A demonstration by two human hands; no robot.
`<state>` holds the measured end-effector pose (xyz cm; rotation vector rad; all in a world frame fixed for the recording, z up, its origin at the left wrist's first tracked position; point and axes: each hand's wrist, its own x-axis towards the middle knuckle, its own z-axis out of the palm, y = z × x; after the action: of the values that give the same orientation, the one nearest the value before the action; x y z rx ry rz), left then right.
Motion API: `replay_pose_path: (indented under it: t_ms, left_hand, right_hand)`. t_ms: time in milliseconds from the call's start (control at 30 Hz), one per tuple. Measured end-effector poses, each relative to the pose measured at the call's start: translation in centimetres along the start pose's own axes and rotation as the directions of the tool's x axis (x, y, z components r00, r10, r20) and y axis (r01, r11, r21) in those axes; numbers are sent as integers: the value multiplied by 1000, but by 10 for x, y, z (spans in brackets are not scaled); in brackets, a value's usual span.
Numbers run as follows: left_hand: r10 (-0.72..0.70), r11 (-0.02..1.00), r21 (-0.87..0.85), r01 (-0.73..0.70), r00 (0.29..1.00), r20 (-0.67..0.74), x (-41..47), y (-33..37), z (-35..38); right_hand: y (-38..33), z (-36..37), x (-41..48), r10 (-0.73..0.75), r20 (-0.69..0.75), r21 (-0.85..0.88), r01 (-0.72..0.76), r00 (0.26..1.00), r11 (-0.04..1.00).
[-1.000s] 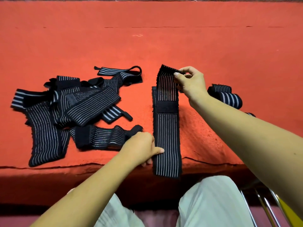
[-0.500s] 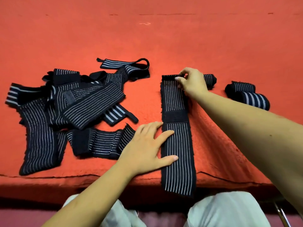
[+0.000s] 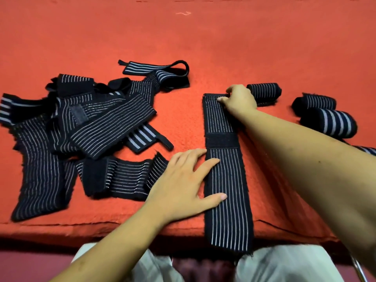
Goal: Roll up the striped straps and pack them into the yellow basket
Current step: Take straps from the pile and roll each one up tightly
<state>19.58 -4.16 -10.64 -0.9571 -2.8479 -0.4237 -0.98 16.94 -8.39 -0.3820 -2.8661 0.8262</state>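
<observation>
A long black strap with thin white stripes (image 3: 227, 180) lies flat, running away from me, its near end hanging over the table's front edge. My left hand (image 3: 187, 184) rests flat with spread fingers on the strap's left side near its middle. My right hand (image 3: 238, 100) pinches the strap's far end. A loose pile of unrolled striped straps (image 3: 81, 129) lies at the left. Three rolled straps lie at the right: one (image 3: 264, 91) just behind my right hand, two more (image 3: 314, 101) (image 3: 331, 123) farther right. The yellow basket is out of view.
The table is covered with an orange-red felt cloth (image 3: 203, 43) whose front edge runs just before my lap. Part of another striped strap (image 3: 366, 150) peeks out behind my right forearm. A chair's metal leg (image 3: 360, 271) shows at the bottom right.
My left hand went from a fist beside the strap to lying flat on it. My right hand lowered the strap's raised far end onto the table. The view shifted closer.
</observation>
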Motion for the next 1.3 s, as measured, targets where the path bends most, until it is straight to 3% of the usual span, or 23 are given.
replay_pose_path:
  t_ms: [167,333,433,567,700,867,1000,1133,1300]
  left_hand:
    - [4,1000,-1,-4,1000,-17,0,-1,3]
    - [-4,998,-61,3,1000,-24,1,-3,0]
    - [-78,974,-215,73,997,-15,9,-6,-1]
    - [-310,774,-602,196,946,-90,51,-11,-6]
    - [-496,683,-692,233,844,-206,121,-25,-6]
    - [-545,549,-824,141,808,-225,154,-47,7]
    - [-485,496,-865,73,850,-207,153,-58,12]
    - [-530,361,-927,107,841,-109,159,-62,3]
    - [-525,366,-924,114,845,-104,157,-64,2]
  right_hand:
    - [3,-6,9,27,118,110,-41,993,993]
    - [7,-11,-5,-32,-24,318,38,999,947]
    - [8,-13,-19,-85,-85,476,115,993,872]
    - [5,-24,-44,-176,-133,614,221,975,758]
    - [11,-24,-58,-158,-119,768,192,980,611]
    - [23,-14,-58,-121,-100,864,147,988,482]
    - [17,-13,-48,-201,-107,843,196,974,501]
    - [10,-14,-51,-327,-101,787,277,940,551]
    - [7,-20,-58,-419,-23,696,315,908,646]
